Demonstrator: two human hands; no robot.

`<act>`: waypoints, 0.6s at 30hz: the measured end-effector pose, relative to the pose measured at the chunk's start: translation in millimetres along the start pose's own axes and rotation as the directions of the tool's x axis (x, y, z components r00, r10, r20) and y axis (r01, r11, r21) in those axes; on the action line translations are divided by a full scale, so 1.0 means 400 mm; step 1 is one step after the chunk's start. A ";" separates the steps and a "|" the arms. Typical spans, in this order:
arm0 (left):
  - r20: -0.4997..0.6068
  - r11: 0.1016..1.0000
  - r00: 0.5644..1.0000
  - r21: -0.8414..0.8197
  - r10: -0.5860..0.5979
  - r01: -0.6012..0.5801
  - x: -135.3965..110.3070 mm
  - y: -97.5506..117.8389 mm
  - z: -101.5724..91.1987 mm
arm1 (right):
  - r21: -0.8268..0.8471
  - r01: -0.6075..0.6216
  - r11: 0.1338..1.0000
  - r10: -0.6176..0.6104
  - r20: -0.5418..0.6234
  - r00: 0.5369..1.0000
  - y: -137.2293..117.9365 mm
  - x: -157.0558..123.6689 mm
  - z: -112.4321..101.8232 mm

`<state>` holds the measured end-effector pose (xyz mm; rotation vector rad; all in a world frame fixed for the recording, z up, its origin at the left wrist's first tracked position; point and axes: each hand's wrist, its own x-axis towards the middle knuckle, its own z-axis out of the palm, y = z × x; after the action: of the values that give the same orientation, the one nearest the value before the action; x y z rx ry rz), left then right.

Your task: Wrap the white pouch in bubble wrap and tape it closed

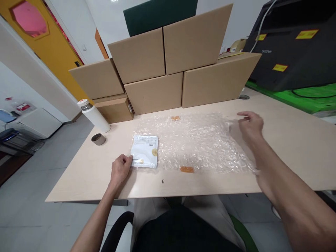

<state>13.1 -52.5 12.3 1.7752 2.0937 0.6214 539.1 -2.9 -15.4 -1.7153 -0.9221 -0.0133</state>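
Observation:
A flat white pouch (pixel 145 148) with small print and a gold round spot lies on the left end of a sheet of bubble wrap (pixel 194 140). At the pouch's lower left corner, the fingers of my left hand (pixel 120 169) are closed on its edge. My right hand (pixel 250 126) is just past the wrap's right end, index finger stretched out and the other fingers bent, with nothing visible in it. The wrap lies spread on the table, with a strip of orange tape (pixel 187 169) at its near edge and an orange patch (pixel 175 118) at its far edge.
Brown cardboard boxes (pixel 154 94) are stacked along the back of the table (pixel 210 183). A white bottle (pixel 96 117) and a dark cup-like cap (pixel 98 139) stand at the left. A black Brother machine (pixel 283 52) sits on a green surface (pixel 294 98) at the right.

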 end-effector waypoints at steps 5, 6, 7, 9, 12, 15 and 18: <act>0.047 0.979 0.998 -0.195 -0.048 0.057 -0.056 -0.007 -0.006 | 0.284 0.302 0.910 -0.390 0.338 0.856 -0.269 -0.143 -0.015; 0.041 0.970 0.997 -0.233 -0.059 0.067 -0.061 -0.007 -0.006 | 0.370 0.285 0.884 -0.446 0.485 0.752 -0.325 -0.201 0.004; 0.036 0.958 0.997 -0.277 -0.071 0.078 -0.064 -0.008 -0.006 | 0.428 0.237 0.872 -0.473 0.614 0.632 -0.374 -0.262 0.030; 0.052 0.910 0.994 -0.400 -0.096 0.109 -0.067 -0.012 -0.003 | 0.501 0.155 0.852 -0.520 0.768 0.374 -0.442 -0.381 0.095; 0.197 0.768 0.975 -0.607 -0.102 0.203 -0.076 -0.016 -0.001 | 0.527 0.245 0.814 -0.574 0.797 0.189 -0.480 -0.508 0.183; 0.218 0.678 0.973 -0.704 -0.074 0.209 -0.099 -0.006 -0.007 | 0.519 0.297 0.802 -0.580 0.794 0.180 -0.481 -0.554 0.214; 0.054 0.727 0.998 -0.685 -0.011 0.045 -0.130 0.036 -0.017 | 0.560 0.150 0.814 -0.580 0.789 0.204 -0.475 -0.549 0.192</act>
<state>30.8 -102.5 23.8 1.2949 1.5347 1.1537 244.0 -51.8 12.6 -0.9254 -2.0944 0.9322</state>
